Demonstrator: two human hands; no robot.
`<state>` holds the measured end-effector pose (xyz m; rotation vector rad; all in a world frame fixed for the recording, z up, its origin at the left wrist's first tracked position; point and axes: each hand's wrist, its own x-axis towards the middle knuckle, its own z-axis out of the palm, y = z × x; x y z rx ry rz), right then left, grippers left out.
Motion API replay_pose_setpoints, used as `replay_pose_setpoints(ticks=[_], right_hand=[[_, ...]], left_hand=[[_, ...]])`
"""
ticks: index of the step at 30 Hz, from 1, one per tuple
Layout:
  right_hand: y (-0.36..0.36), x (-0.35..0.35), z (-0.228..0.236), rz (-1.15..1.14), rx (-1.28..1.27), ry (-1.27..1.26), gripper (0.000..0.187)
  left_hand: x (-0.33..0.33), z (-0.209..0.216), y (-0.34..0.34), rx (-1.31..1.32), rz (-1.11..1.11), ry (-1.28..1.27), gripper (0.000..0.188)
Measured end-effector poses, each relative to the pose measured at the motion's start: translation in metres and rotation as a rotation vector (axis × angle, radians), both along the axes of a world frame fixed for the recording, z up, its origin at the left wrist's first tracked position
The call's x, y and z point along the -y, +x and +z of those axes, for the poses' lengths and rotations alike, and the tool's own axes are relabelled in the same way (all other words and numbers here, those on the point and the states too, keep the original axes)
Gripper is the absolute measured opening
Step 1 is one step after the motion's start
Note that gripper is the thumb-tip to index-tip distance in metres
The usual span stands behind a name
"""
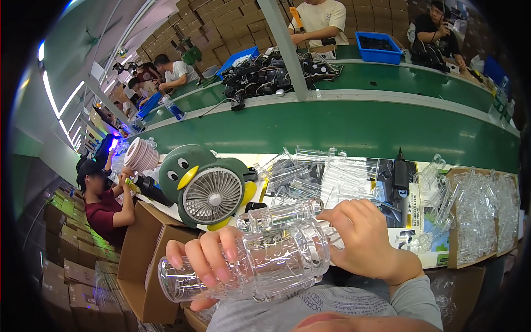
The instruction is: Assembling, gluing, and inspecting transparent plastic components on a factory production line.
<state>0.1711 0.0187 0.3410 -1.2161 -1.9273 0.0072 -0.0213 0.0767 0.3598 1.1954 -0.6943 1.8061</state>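
Clear plastic housing is lying sideways at 6 o'clock in the view, held up off the desk close to the person's chest, apparently so both ends can be reached at once. The left hand is cradling it from below at 7 o'clock, fingers wrapped narrow around the open, wide end, bearing its weight. The right hand is closing on the opposite end at 5 o'clock, fingers curled tight; what they are pinching there is hidden behind the knuckles.

Left to right beyond the hands: a cardboard box is standing at 8 o'clock, contents not visible. A penguin-shaped fan is sitting at 10 o'clock, grille facing the person. Loose clear plastic parts are lying piled at 12 o'clock, within reach. A black tool is resting upright at 1 o'clock. A cardboard tray at 3 o'clock is holding more clear mouldings, stacked to the rim. Far back, a blue bin is holding dark parts.
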Motion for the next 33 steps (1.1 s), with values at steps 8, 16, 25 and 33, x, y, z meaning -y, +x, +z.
replay_pose_setpoints(ticks=[8, 16, 25, 33], right_hand=[[-0.001, 0.0002, 0.0002, -0.004, -0.005, 0.004, 0.033], [-0.0002, 0.0002, 0.0, -0.002, -0.003, 0.005, 0.034], [0.0002, 0.0015, 0.0006, 0.003, 0.004, -0.006, 0.035], [-0.0006, 0.0003, -0.0029, -0.007, -0.002, 0.018, 0.034]], left_hand=[[-0.0001, 0.0006, 0.0005, 0.008, -0.008, 0.007, 0.055], [-0.0009, -0.001, -0.0028, -0.017, -0.007, -0.001, 0.056], [0.0012, 0.0004, -0.002, -0.007, 0.002, -0.015, 0.056], [0.0011, -0.0005, -0.0004, 0.011, -0.019, -0.007, 0.056]])
